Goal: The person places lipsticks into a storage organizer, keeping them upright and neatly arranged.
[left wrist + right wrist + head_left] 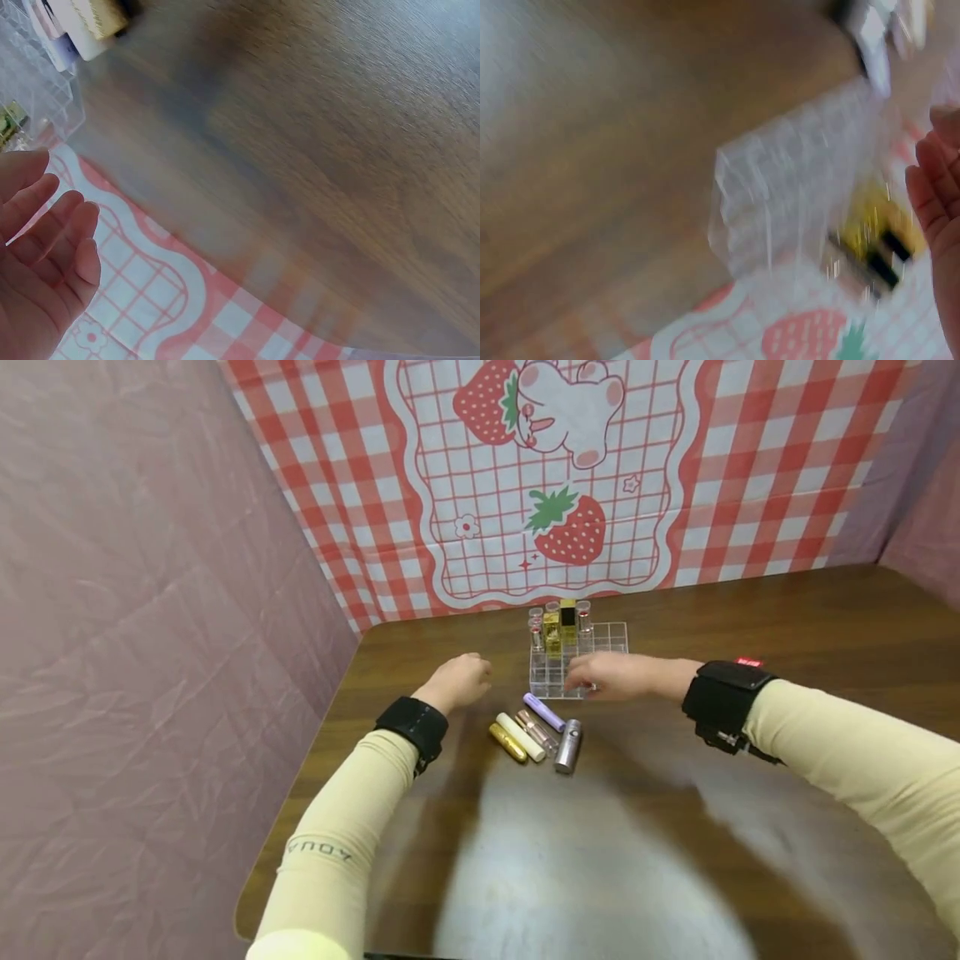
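"Five tubes (536,732) are seen lying on the surface (600,860). How are they placed?"

"They are grouped just in front of the clear rack (546,681). From the left are laid the gold tube (508,742), the cream tube (521,737), the pinkish tube (531,725) and the silver tube (567,746); the purple tube (543,712) is placed behind them, nearest the rack."

"What is held by the rack?"

"Square gold lipsticks (552,642) and clear lipsticks (584,618) are stood upright towards its back left."

"Is anything gripped by the right hand (606,675)?"

"Nothing can be seen in it. It is held at the rack's front right, fingers loosely bent; whether the rack is touched cannot be told."

"And the left hand (459,679)?"

"It is held left of the rack, near the tubes, with fingers half curled around an empty palm."

"What is hung behind?"

"A checked cloth (765,485), printed with strawberries."
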A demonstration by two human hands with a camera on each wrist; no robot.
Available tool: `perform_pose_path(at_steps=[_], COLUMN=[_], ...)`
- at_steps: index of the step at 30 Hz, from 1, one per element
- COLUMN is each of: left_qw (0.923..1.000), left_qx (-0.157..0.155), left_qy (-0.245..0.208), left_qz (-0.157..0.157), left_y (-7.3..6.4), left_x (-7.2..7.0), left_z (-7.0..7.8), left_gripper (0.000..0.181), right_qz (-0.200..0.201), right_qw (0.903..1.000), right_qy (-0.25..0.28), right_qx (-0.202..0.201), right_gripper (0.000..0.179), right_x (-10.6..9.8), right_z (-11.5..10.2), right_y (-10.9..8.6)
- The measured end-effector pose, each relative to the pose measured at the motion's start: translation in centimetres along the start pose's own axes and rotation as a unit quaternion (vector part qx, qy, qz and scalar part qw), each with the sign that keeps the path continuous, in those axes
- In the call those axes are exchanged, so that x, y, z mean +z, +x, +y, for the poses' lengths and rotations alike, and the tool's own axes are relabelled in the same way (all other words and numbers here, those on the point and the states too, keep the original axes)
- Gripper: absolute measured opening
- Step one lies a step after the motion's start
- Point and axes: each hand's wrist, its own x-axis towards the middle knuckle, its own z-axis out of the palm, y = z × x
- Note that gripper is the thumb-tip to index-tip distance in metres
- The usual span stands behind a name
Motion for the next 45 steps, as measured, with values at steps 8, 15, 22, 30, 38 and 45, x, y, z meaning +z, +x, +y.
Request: perform_pose_path(at_steps=[8, 15, 22, 30, 38, 45], left_qw=[0.9998, 1.0000, 0.9999, 0.9999, 0.9997, 0.9997], left_qx=[0.014, 0.001, -0.009, -0.003, -0.011, -0.009], left_qy=[0.008, 0.001, -0.009, 0.002, 0.005, 0.004], left_qz=[0.014, 0.003, -0.009, -0.012, -0.023, -0.022], left_y=[0.4, 0.0, -0.1, 0.1, -0.4, -0.4], left_x=[-0.3, 0.1, 0.5, 0.6, 0.6, 0.7], left_z=[0.5, 0.3, 0.2, 0.3, -0.2, -0.3], left_gripper=[0.024, 0.025, 0.028, 0.026, 0.029, 0.027], right_qz=[0.019, 0.023, 0.023, 0.001, 0.027, 0.063], right_qw=[0.9822, 0.9614, 0.9538, 0.9597, 0.9858, 0.9911], right_qy=[-0.027, -0.111, -0.157, -0.145, -0.044, -0.029], right_qx=[-0.185, -0.251, -0.255, -0.241, -0.160, -0.113], right_gripper=[0.028, 0.017, 0.005, 0.017, 0.029, 0.028], right_x=[4.7, 6.4, 7.1, 5.7, 1.2, -1.4], right_z=[-2.0, -3.3, -3.7, -3.9, -2.6, -1.0], right_y=[0.0, 0.5, 0.8, 0.8, -0.2, -1.2])
